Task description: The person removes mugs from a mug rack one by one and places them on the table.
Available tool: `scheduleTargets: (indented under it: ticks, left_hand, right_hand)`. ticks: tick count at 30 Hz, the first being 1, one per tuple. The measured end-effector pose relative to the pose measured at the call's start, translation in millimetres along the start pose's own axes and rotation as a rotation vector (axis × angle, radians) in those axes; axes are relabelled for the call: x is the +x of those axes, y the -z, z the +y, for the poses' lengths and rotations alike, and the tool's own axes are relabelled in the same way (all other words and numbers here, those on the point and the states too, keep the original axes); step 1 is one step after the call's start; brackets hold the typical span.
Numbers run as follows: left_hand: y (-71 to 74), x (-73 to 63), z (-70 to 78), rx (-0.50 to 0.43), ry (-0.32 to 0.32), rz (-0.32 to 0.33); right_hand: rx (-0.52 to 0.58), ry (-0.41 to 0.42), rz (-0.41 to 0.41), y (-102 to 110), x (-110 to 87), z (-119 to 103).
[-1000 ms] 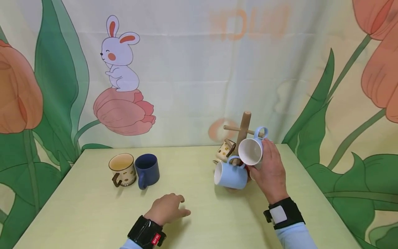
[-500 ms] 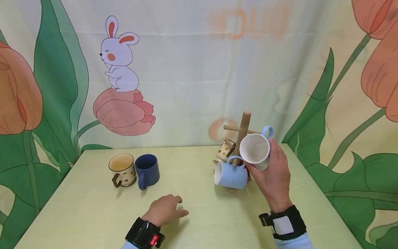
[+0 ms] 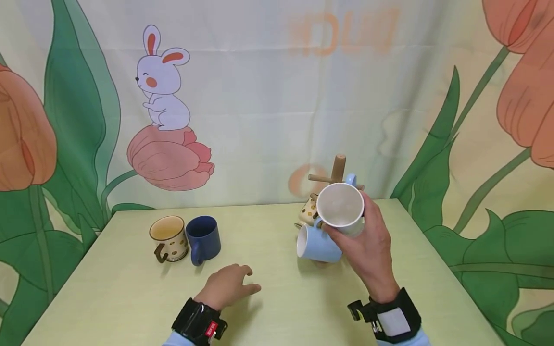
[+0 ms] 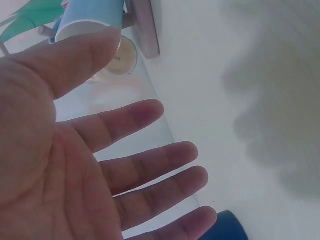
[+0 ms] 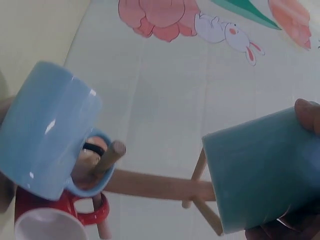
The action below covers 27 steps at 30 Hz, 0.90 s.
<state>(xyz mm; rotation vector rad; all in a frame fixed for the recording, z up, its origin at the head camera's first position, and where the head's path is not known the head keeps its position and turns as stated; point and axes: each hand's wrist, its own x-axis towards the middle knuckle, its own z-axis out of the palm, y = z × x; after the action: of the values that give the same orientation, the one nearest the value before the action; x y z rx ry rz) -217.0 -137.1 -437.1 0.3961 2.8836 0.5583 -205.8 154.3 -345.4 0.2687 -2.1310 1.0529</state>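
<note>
Left hand: fingers spread and the thumb held apart; right hand: thumb and fingers gripping a pale blue mug by its body.

Toward the far left corner of the table, a patterned cream mug stands upright, its brown handle turned to the near edge. Just beside it on the right stands a dark blue mug, also upright, its handle likewise facing the near edge. The left hand is above the table, between these two and the near edge, its shadow falling on the surface.

Further right, near the far edge, rises a wooden mug tree. A second patterned mug sits at its left side, partly hidden. A light blue mug hangs sideways, a peg passing through its handle; the right wrist view also shows a red mug below it. The gripped mug is in front of the tree, toward the far right corner, tilted with its white inside showing and its handle pointing toward the far edge; whether it touches the tree, I cannot tell.
</note>
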Motion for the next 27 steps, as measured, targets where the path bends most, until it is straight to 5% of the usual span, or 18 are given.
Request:
scheduleTargets:
  ticks: [7,14,27]
  left_hand:
    - [10.8,2.0,2.3,-0.001,-0.006,0.042]
    - [21.0,1.7,6.7,-0.015,-0.091,0.152]
    - [35.5,7.4,21.8,-0.113,-0.222,0.282]
  right_hand:
    - [0.175,-0.100,-0.197,-14,-3.3,-7]
    - [0.383,-0.262,-0.455,-28,-4.6,-3]
    - [0.514,-0.351,-0.835,-45,-15.4,11]
